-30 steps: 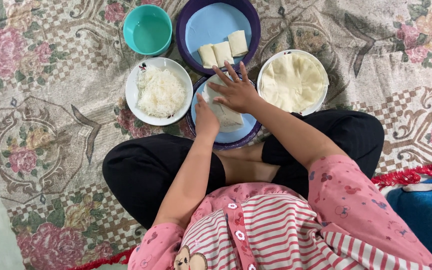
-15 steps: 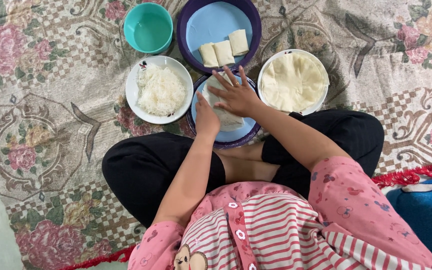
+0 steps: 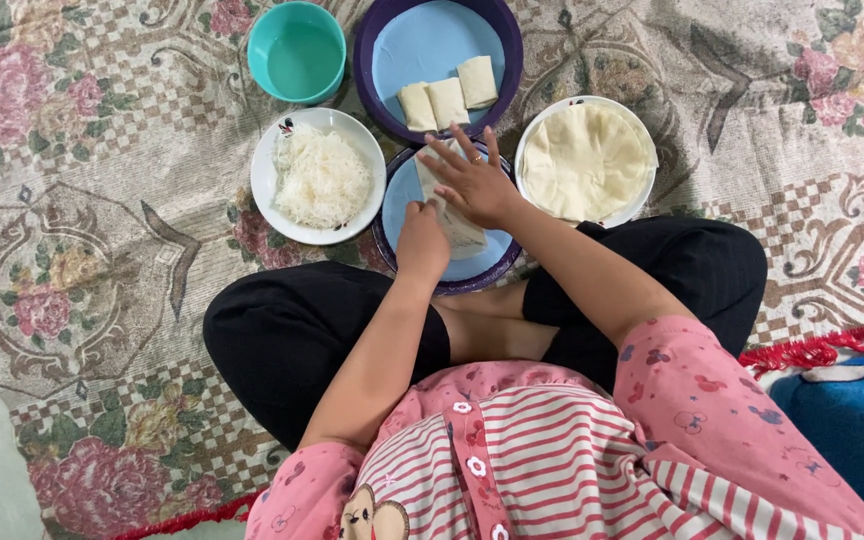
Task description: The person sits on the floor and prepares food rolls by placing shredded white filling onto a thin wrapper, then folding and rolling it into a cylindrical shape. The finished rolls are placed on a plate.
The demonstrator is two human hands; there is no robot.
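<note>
I am seeing the pale wrapper (image 3: 460, 232) lying on the blue plate (image 3: 402, 200), with my right hand (image 3: 477, 180) pressing flat on it, fingers spread, and my left hand (image 3: 422, 240) curling at its near-left edge, pinching it as far as I can tell. It is looking thin, creamy-white and partly folded. Since a second ago, both hands are staying on it, barely shifting.

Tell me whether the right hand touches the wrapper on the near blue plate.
Touching: the head view shows the right hand lying flat on the wrapper.
</note>
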